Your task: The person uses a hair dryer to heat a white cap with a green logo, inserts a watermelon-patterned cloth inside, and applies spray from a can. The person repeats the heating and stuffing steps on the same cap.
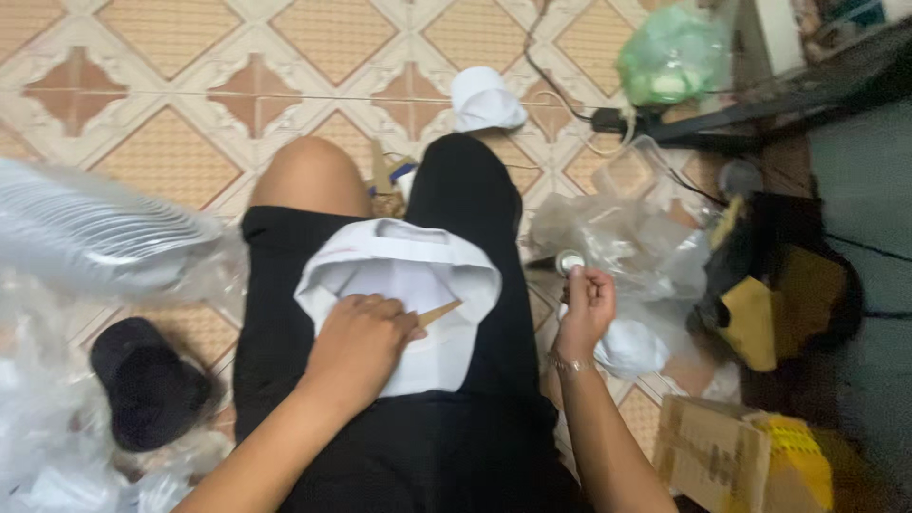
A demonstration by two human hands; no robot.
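Beside right hand, plastic bags

Home floor w/ patterned tiles

Brown-yellow cardboard box, lower right

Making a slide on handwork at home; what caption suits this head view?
Seated on a tiled floor, left hand presses a white cap on the lap while right hand pinches a small round piece.
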